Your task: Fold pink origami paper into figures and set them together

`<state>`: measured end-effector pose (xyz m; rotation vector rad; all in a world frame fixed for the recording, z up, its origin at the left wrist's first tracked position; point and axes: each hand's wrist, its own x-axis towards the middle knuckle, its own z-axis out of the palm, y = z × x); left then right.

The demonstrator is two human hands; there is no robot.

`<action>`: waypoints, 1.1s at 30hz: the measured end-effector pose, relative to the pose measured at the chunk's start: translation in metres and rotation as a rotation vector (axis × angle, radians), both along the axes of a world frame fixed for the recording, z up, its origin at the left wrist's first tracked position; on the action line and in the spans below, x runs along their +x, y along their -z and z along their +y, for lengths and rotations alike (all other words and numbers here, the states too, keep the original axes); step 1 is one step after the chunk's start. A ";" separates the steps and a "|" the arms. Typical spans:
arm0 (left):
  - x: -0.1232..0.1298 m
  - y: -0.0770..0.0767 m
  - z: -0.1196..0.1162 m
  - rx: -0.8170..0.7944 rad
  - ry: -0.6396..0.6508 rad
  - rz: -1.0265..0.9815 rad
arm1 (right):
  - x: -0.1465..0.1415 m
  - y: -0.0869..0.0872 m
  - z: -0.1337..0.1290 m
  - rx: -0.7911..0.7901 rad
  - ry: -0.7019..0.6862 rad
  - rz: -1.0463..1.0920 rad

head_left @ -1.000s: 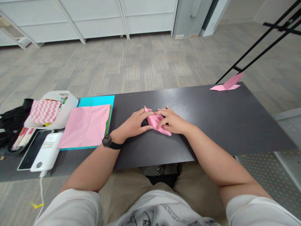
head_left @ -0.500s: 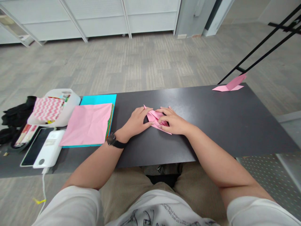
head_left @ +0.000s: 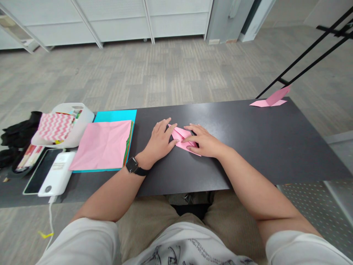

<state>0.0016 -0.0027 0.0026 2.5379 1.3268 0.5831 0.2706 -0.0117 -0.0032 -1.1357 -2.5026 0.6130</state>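
Observation:
A folded piece of pink paper (head_left: 179,135) lies on the dark table between my two hands, creased into layers with pointed ends. My left hand (head_left: 161,140) rests at its left end, fingers spread, thumb and index at the paper's edge. On the right part of the paper sits my right hand (head_left: 204,140), its fingers apart and pressing on the folds; they cover some of the paper. Both hands are open.
A folded pink paper figure (head_left: 270,101) stands at the table's (head_left: 256,147) far right corner. To the left are a stack of coloured paper (head_left: 102,145), a white basket (head_left: 87,119), a white power bank (head_left: 57,173) with a cable and a phone (head_left: 41,173).
My left hand has shifted slightly left and its fingers have spread, uncovering more of the pink paper's left end. My right hand has hardly moved.

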 end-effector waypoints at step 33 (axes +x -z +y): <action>0.012 -0.002 -0.017 -0.063 0.025 0.172 | 0.008 -0.001 0.008 0.015 0.057 -0.077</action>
